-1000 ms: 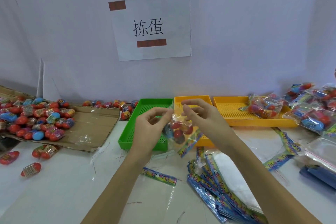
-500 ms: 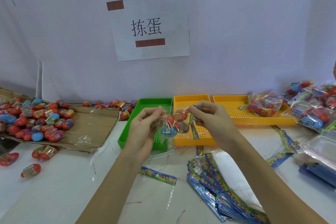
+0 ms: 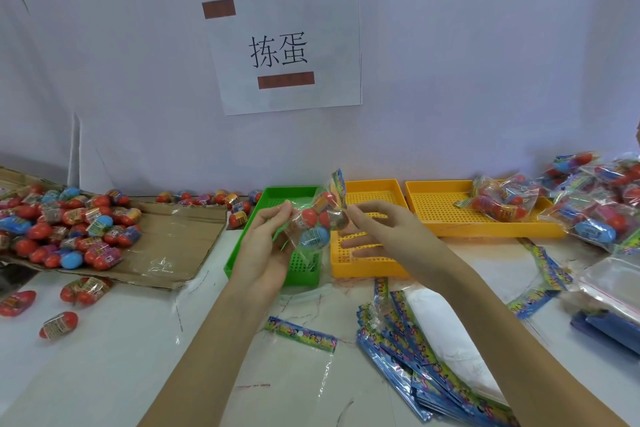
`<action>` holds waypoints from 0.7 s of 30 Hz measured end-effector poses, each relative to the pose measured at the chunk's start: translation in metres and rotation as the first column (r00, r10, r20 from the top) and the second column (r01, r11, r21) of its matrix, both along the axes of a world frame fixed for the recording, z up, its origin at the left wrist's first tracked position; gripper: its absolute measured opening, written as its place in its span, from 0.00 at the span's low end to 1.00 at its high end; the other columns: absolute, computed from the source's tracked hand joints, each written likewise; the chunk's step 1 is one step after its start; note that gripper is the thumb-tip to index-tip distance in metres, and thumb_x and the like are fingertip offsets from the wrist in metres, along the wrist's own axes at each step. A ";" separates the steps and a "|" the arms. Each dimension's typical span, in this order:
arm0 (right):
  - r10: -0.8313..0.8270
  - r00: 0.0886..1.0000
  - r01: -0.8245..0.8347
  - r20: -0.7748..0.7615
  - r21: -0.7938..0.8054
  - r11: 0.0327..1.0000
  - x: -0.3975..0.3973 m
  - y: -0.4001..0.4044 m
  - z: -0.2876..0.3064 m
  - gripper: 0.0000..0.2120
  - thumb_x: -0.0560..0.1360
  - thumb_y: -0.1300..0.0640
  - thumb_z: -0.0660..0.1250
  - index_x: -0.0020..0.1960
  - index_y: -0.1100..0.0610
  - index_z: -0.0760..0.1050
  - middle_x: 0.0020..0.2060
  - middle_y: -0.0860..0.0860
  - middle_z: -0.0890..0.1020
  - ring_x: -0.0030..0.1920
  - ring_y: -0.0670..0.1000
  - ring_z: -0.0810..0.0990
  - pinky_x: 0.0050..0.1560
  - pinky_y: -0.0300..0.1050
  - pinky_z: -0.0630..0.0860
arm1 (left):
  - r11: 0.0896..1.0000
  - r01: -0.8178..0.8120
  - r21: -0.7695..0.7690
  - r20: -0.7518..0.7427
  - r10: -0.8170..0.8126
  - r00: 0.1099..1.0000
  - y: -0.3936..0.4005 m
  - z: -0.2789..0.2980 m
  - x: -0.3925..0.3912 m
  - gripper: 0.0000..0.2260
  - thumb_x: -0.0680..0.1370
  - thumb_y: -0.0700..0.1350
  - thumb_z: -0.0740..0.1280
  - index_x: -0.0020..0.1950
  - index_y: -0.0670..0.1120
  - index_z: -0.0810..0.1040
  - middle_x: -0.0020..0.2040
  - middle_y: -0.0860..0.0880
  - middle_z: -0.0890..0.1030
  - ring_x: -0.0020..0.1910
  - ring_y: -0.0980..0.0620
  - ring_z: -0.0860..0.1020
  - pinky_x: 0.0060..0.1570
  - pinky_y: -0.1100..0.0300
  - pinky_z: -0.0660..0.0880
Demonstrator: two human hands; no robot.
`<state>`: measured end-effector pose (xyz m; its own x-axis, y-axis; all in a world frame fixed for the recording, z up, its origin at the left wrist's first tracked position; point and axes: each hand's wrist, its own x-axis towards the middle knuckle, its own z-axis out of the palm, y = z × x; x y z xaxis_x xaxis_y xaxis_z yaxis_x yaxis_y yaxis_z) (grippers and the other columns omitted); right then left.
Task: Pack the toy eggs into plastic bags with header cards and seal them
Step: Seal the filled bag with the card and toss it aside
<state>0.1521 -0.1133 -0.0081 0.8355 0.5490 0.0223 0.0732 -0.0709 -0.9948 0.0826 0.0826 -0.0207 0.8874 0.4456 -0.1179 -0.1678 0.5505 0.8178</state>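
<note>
The fingers (image 3: 284, 210) of the left hand (image 3: 266, 246) pinch the left edge of a filled plastic bag (image 3: 317, 222), thumb and fingertips pressed on the film. The right hand (image 3: 377, 232) holds the bag's right side; its thumb and forefinger close on the film beside the eggs while the other fingers spread loosely below. The bag hangs in the air between the hands, above the green tray (image 3: 277, 246) and the near yellow tray (image 3: 367, 253). It holds several toy eggs, red ones and a blue one at the bottom. Its long axis runs nearly upright, leaning a little right, with the printed header card (image 3: 339, 185) at the top pointing up and away.

Judging by this, the bag is loaded and the step in hand is closing or sealing it; whether the seal is made cannot be told. A heap of packed bags (image 3: 595, 211) lies at the right, one more in the far yellow tray (image 3: 450, 215). Much remains: loose toy eggs (image 3: 65, 229) cover the cardboard sheet (image 3: 173, 246) at left, and a stack of empty header bags (image 3: 426, 360) waits on the worktop (image 3: 114, 340).
</note>
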 end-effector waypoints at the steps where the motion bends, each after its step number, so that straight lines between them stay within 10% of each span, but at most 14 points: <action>1: 0.047 0.997 -0.046 -0.059 0.033 0.998 0.000 0.001 0.000 0.26 0.76 0.36 0.68 0.65 0.52 0.76 0.51 0.52 0.88 0.51 0.53 0.88 0.49 0.49 0.86 | 1.000 -0.020 0.007 0.013 0.020 1.000 0.000 0.000 0.000 0.04 0.74 0.41 0.74 0.43 0.48 0.81 0.43 0.49 0.85 0.47 0.51 0.82 0.53 0.55 0.81; 7: 0.100 0.975 -0.042 -0.197 0.277 0.960 -0.003 0.005 -0.003 0.24 0.76 0.52 0.76 0.66 0.58 0.71 0.51 0.54 0.88 0.53 0.58 0.87 0.47 0.48 0.85 | 0.975 -0.018 0.220 0.059 0.006 0.998 -0.009 -0.005 0.000 0.03 0.80 0.38 0.70 0.49 0.39 0.79 0.46 0.44 0.85 0.47 0.51 0.84 0.49 0.59 0.82; 13: -0.057 0.988 0.092 -0.144 0.251 0.964 -0.001 0.002 0.000 0.08 0.81 0.59 0.69 0.59 0.57 0.75 0.52 0.58 0.86 0.50 0.55 0.88 0.47 0.54 0.86 | 0.925 0.078 0.372 0.040 -0.100 0.994 -0.010 0.009 -0.004 0.25 0.74 0.42 0.75 0.68 0.45 0.72 0.63 0.40 0.80 0.55 0.50 0.84 0.53 0.54 0.82; 16: -0.044 0.988 0.043 0.145 0.009 0.999 -0.001 -0.005 0.004 0.05 0.82 0.51 0.68 0.55 0.51 0.80 0.49 0.57 0.86 0.49 0.56 0.86 0.47 0.55 0.85 | 0.663 -0.080 0.744 0.095 0.013 0.995 -0.011 0.009 -0.006 0.30 0.75 0.58 0.74 0.75 0.53 0.70 0.66 0.55 0.77 0.61 0.61 0.79 0.58 0.62 0.78; 18: 0.033 0.966 -0.013 0.256 -0.081 0.997 -0.003 -0.008 0.007 0.08 0.79 0.43 0.70 0.53 0.46 0.83 0.44 0.59 0.85 0.47 0.58 0.85 0.49 0.58 0.82 | 0.538 -0.043 0.842 0.091 -0.064 0.994 -0.010 0.005 -0.007 0.19 0.78 0.60 0.72 0.67 0.56 0.79 0.60 0.57 0.83 0.57 0.62 0.81 0.53 0.67 0.78; 21: 0.059 0.951 -0.034 0.305 -0.086 0.996 -0.004 -0.010 0.007 0.13 0.76 0.37 0.71 0.54 0.43 0.85 0.40 0.63 0.82 0.43 0.60 0.83 0.44 0.56 0.79 | 0.637 -0.016 0.771 0.108 -0.106 0.989 -0.014 0.003 -0.008 0.05 0.80 0.52 0.73 0.48 0.53 0.86 0.43 0.50 0.87 0.43 0.57 0.85 0.43 0.68 0.78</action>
<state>0.1479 -0.1234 -0.0010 0.7689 0.5972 0.2283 0.3787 -0.1377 -0.9152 0.0746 0.0682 -0.0179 0.8879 0.2802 0.3649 -0.2972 -0.2560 0.9198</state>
